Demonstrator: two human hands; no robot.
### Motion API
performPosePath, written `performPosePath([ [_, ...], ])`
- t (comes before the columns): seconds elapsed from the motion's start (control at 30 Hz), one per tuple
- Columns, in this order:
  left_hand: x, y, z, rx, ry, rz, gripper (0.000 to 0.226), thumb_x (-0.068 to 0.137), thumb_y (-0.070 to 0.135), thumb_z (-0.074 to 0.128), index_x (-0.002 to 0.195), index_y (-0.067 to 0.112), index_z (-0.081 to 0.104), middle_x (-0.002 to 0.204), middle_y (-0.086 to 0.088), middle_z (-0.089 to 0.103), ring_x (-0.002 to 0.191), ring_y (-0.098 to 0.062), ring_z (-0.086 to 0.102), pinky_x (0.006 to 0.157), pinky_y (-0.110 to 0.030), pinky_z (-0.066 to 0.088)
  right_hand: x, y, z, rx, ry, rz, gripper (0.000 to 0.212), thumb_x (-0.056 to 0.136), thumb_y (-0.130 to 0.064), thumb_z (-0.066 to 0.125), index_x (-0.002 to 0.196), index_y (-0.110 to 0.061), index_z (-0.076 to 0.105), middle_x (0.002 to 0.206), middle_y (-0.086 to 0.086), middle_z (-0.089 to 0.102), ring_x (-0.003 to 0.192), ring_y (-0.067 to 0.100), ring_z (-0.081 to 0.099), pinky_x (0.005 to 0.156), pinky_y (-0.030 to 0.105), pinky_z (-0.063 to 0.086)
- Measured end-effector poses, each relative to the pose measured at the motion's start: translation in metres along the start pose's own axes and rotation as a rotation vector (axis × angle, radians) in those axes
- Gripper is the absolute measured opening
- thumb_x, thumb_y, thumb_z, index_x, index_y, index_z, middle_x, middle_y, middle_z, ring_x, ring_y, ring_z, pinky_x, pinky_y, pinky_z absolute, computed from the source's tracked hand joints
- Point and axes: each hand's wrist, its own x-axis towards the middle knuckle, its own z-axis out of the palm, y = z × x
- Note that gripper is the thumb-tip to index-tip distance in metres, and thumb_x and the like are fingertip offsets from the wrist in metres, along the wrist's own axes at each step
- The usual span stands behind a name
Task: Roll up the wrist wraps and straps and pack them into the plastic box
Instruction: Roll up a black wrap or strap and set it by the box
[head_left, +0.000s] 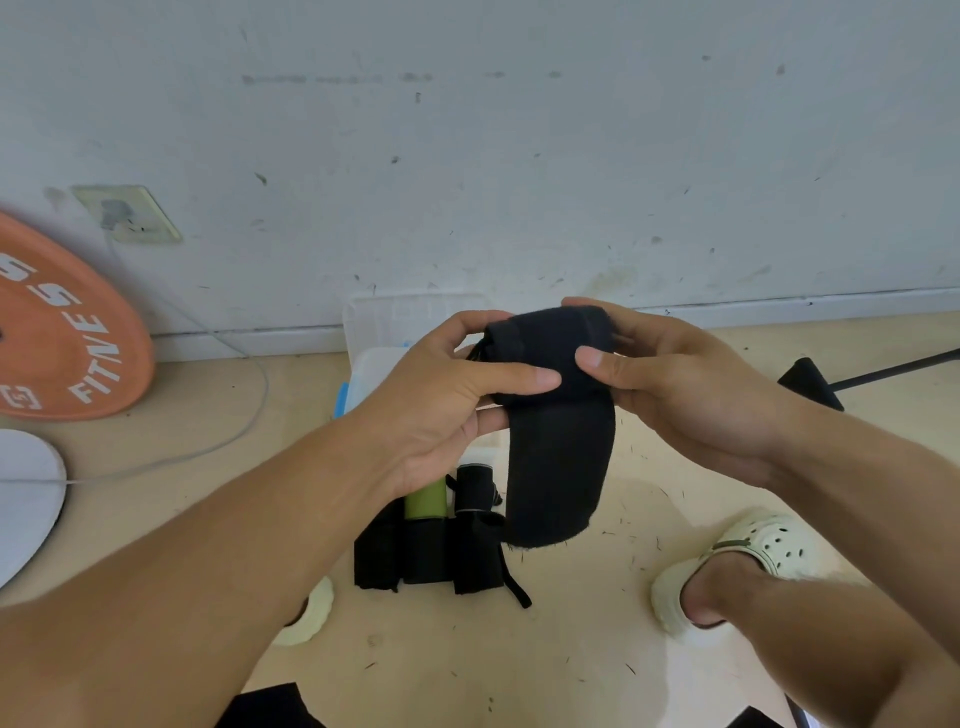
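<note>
Both hands hold a black wrist wrap (558, 452) in the air, over the floor. Its upper part is rolled into a thick bundle; the loose tail hangs down below it. My left hand (447, 405) grips the roll's left end, thumb laid across the front. My right hand (675, 384) grips the right end, thumb on the front and fingers over the top. Behind the hands, a clear plastic box (382, 338) with a blue latch stands on the floor, mostly hidden. Below lie several flat black wraps and straps (426, 556), one with a green part (425, 501).
An orange weight plate (62, 332) leans on the wall at the left, beside a wall socket (127, 214) with a grey cable trailing over the floor. A white round object (26, 499) sits at the left edge. My feet in pale clogs (748, 561) flank the straps. A black stand foot (810, 382) is at right.
</note>
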Motion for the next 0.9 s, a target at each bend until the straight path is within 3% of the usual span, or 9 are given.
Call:
performPosePath([
  [0.1,-0.0011,-0.0002,0.0024,-0.048,-0.002,-0.011,0.069,0.066,0.002,0.083,0.132,0.010,0.063,0.122,-0.012,0.074,0.108,-0.030,0.074,0.086,-0.039,0.064,0.0011,0.0004,-0.0013,0.016,0.055,-0.016,0.038,0.101,-0.009,0.060,0.136,-0.023,0.063,0.134,0.004,0.068,0.123,0.020,0.067,0.109,0.040,0.050],
  [0.2,-0.0040,0.0003,0.0060,-0.070,-0.047,-0.057,0.055,0.075,0.017,0.080,0.128,0.012,0.069,0.116,-0.008,0.077,0.104,-0.026,0.075,0.081,-0.034,0.064,0.0022,0.0007,-0.0016,0.017,0.156,-0.061,0.047,0.096,-0.006,0.067,0.137,-0.028,0.061,0.136,-0.001,0.064,0.118,0.021,0.069,0.109,0.043,0.051],
  [0.33,-0.0045,0.0010,0.0060,-0.094,-0.021,-0.109,0.045,0.082,0.032,0.078,0.124,0.016,0.073,0.102,-0.006,0.077,0.102,-0.028,0.074,0.086,-0.041,0.063,0.0018,0.0026,-0.0011,-0.043,0.182,-0.104,0.055,0.092,0.003,0.069,0.135,-0.030,0.060,0.131,-0.008,0.067,0.119,0.022,0.068,0.105,0.043,0.053],
  [0.53,-0.0033,0.0025,0.0045,-0.077,-0.047,-0.032,0.041,0.087,0.013,0.074,0.128,0.009,0.071,0.121,-0.010,0.075,0.106,-0.028,0.073,0.086,-0.037,0.063,0.0007,0.0017,0.0002,-0.040,0.166,-0.081,0.063,0.089,0.013,0.065,0.135,-0.030,0.060,0.131,-0.012,0.068,0.121,0.023,0.066,0.098,0.035,0.055],
  [0.63,-0.0010,0.0021,0.0030,-0.045,-0.042,-0.002,0.051,0.084,0.002,0.074,0.133,0.008,0.066,0.127,-0.013,0.073,0.114,-0.032,0.071,0.090,-0.042,0.062,0.0007,0.0010,0.0020,0.003,0.162,-0.032,0.062,0.088,-0.008,0.075,0.142,-0.033,0.057,0.135,-0.016,0.066,0.118,0.015,0.069,0.103,0.036,0.052],
  [0.73,0.0005,0.0008,0.0010,-0.032,-0.023,0.022,0.062,0.078,-0.009,0.075,0.135,0.012,0.061,0.121,-0.013,0.074,0.107,-0.029,0.074,0.084,-0.042,0.063,0.0011,-0.0005,0.0048,0.066,0.168,0.019,0.069,0.079,-0.033,0.077,0.144,-0.032,0.055,0.132,-0.011,0.068,0.114,0.010,0.070,0.100,0.037,0.054],
  [0.8,0.0010,-0.0003,0.0000,0.003,-0.016,0.043,0.068,0.075,-0.015,0.075,0.133,0.015,0.061,0.117,-0.012,0.074,0.107,-0.028,0.074,0.084,-0.043,0.064,0.0016,-0.0004,0.0054,0.083,0.167,0.048,0.067,0.078,-0.037,0.075,0.143,-0.032,0.057,0.127,-0.008,0.071,0.112,0.010,0.071,0.100,0.037,0.054],
  [0.9,0.0016,-0.0021,-0.0016,0.102,-0.011,0.088,0.072,0.071,-0.023,0.075,0.127,0.020,0.064,0.115,-0.010,0.071,0.106,-0.028,0.074,0.084,-0.042,0.064,0.0016,0.0004,0.0057,0.084,0.099,0.096,0.043,0.090,-0.035,0.069,0.132,-0.027,0.066,0.124,-0.003,0.074,0.114,0.016,0.071,0.102,0.039,0.053],
])
